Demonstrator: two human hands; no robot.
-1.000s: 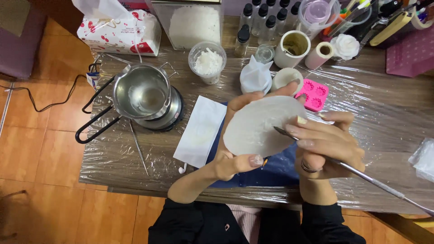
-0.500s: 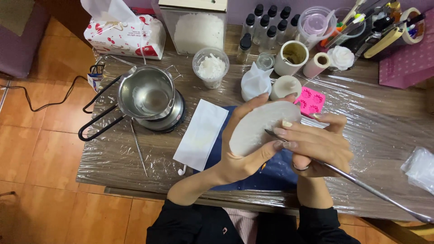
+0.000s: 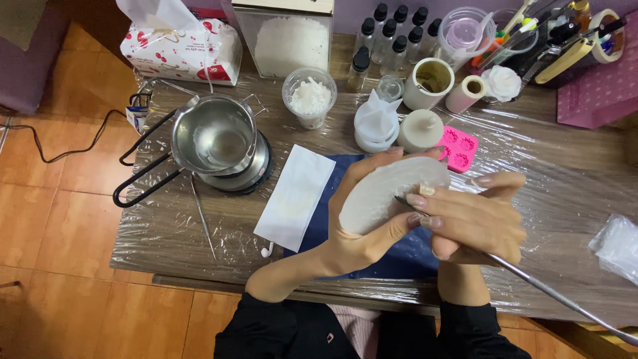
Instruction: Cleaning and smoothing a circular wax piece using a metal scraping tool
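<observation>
White wax disc, round and flat, tilted on edge above the table, gripped in the left hand: thumb wraps the near edge, fingers curl behind the far rim. Right hand just right of it, closed around a slim metal tool; the tool's tip lies against the disc's face, its long handle running out past the wrist toward the lower right. Right fingertips touch the disc's right edge.

Under both hands: dark blue mat on the plastic-wrapped table. Left of the left hand, a white paper sheet lying partly on the mat. Further left, a steel melting pot with clear liquid on a small heater, black handle sticking out.

Beyond the hands: pink silicone mould, white candle, clear cup of wax flakes, cream mug, row of black-capped bottles. Far left back: tissue box. Well right of the right hand: crumpled clear bag.
</observation>
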